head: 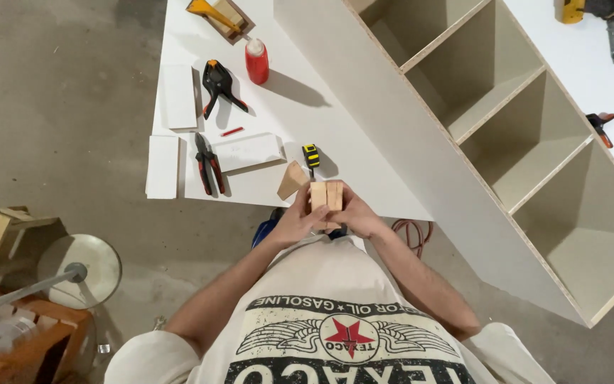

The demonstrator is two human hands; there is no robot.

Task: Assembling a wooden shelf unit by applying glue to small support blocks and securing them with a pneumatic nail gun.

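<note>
Left hand and right hand pinch two wood blocks together at the desk edge; a third block waits beside them, unjoined.

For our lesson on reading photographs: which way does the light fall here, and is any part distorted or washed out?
Head view: the red bottle casts a long shadow to the right across the white table, so light comes from the left; the shelf unit shows splayed edges, wide-angle distortion; the table top is bright, nearly washed out; both hands and the wooden blocks look sharp.
</note>
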